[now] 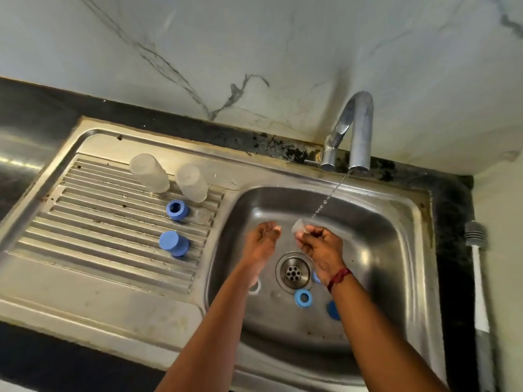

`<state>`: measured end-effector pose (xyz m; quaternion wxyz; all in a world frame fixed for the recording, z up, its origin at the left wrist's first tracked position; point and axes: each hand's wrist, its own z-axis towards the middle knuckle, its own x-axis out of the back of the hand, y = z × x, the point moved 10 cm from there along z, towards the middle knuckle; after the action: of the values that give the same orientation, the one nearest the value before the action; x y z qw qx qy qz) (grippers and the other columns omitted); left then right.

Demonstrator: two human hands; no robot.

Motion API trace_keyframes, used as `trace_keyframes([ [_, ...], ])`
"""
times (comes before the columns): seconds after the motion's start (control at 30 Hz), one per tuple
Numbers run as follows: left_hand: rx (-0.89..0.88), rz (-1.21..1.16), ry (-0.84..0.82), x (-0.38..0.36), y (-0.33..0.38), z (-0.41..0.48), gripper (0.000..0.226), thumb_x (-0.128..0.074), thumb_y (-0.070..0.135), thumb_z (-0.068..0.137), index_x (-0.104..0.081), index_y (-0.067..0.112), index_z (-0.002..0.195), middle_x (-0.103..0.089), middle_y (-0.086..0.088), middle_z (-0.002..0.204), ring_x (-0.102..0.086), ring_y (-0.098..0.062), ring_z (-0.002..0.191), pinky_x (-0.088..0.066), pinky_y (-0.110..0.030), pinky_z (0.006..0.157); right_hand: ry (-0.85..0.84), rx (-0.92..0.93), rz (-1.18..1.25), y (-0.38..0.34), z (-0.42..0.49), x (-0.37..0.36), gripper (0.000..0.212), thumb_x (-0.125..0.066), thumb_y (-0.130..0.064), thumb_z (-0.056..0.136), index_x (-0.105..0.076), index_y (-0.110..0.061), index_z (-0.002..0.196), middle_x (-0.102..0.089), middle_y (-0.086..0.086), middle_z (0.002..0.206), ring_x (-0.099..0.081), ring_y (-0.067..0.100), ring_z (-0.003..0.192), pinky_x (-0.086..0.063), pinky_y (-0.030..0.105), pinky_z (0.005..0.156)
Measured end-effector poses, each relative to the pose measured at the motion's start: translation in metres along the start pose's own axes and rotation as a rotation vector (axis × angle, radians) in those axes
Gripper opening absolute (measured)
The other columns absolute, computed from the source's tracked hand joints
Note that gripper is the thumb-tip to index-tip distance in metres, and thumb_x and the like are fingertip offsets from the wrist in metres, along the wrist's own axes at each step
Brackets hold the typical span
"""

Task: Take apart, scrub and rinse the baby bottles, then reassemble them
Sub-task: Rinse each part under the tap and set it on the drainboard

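My right hand (318, 244) pinches a small clear teat (299, 225) over the sink basin (376, 222), just under a thin stream of water from the tap (355, 131). My left hand (261, 241) hovers beside it, palm up, fingers relaxed and holding nothing. Two clear bottle bodies (149, 172) (192, 182) stand upside down on the draining board (93, 222). A blue collar ring (177, 209), a clear teat (202, 215) and a blue cap (173, 243) stand there too. On the basin floor lie a blue ring (302, 297), further blue parts (333, 310) partly hidden by my right arm, and a white ring (254, 287).
The drain strainer (293, 272) sits mid-basin between my wrists. A bottle brush with a white handle (478, 278) lies on the black counter at the right. The marbled wall rises behind the tap.
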<state>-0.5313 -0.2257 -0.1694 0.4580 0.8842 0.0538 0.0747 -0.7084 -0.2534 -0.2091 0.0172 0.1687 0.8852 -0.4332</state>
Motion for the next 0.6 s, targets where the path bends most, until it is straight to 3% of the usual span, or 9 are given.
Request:
trace_keyframes([
  [0.13, 0.042, -0.016, 0.002, -0.017, -0.001, 0.007, 0.02, -0.061, 0.037, 0.096, -0.066, 0.022, 0.107, -0.066, -0.004, 0.104, -0.06, -0.016, 0.093, -0.05, -0.037, 0.087, -0.094, -0.008, 0.258, -0.017, -0.008, 0.003, 0.038, -0.056, 0.013, 0.089, -0.063, -0.008, 0.119, -0.07, 0.015, 0.106, -0.07, 0.023, 0.088, -0.061, 0.029, 0.074],
  [0.27, 0.052, -0.03, 0.028, -0.018, -0.001, -0.001, 0.032, -0.061, 0.033, 0.096, -0.062, 0.02, 0.125, -0.065, -0.011, 0.124, -0.062, -0.025, 0.114, -0.048, -0.045, 0.1, -0.105, 0.004, 0.36, -0.031, -0.008, 0.009, 0.036, -0.054, 0.018, 0.087, -0.064, -0.007, 0.111, -0.068, 0.015, 0.106, -0.07, 0.021, 0.09, -0.06, 0.03, 0.082],
  [0.4, 0.02, -0.021, 0.042, -0.013, 0.001, -0.006, 0.034, -0.06, 0.026, 0.097, -0.059, 0.021, 0.13, -0.063, -0.011, 0.129, -0.06, -0.025, 0.118, -0.047, -0.049, 0.104, -0.152, 0.087, 0.217, -0.05, -0.009, -0.002, 0.028, -0.061, 0.017, 0.083, -0.063, -0.009, 0.093, -0.073, 0.009, 0.09, -0.072, 0.018, 0.083, -0.06, 0.026, 0.074],
  [0.47, 0.005, -0.018, 0.042, -0.012, 0.003, -0.009, 0.035, -0.059, 0.027, 0.097, -0.058, 0.021, 0.132, -0.063, -0.009, 0.127, -0.06, -0.024, 0.117, -0.049, -0.047, 0.103, -0.133, 0.109, 0.126, -0.054, -0.007, -0.005, 0.028, -0.067, 0.012, 0.083, -0.058, -0.014, 0.091, -0.072, 0.007, 0.091, -0.072, 0.018, 0.084, -0.06, 0.029, 0.075],
  [0.53, -0.012, -0.023, 0.042, -0.011, 0.007, -0.009, 0.035, -0.06, 0.027, 0.098, -0.058, 0.021, 0.132, -0.062, -0.011, 0.128, -0.06, -0.026, 0.118, -0.049, -0.046, 0.102, -0.122, 0.143, 0.034, -0.058, -0.002, -0.006, 0.032, -0.073, 0.004, 0.082, -0.057, -0.018, 0.098, -0.071, 0.007, 0.103, -0.07, 0.019, 0.095, -0.057, 0.033, 0.081],
  [0.6, -0.03, -0.034, 0.033, -0.01, 0.013, -0.007, 0.035, -0.059, 0.026, 0.099, -0.057, 0.019, 0.133, -0.061, -0.014, 0.13, -0.059, -0.027, 0.121, -0.047, -0.046, 0.102, -0.146, 0.186, -0.041, -0.062, 0.004, -0.009, 0.042, -0.074, 0.0, 0.083, -0.058, -0.021, 0.115, -0.072, 0.003, 0.111, -0.068, 0.014, 0.101, -0.054, 0.027, 0.081],
])
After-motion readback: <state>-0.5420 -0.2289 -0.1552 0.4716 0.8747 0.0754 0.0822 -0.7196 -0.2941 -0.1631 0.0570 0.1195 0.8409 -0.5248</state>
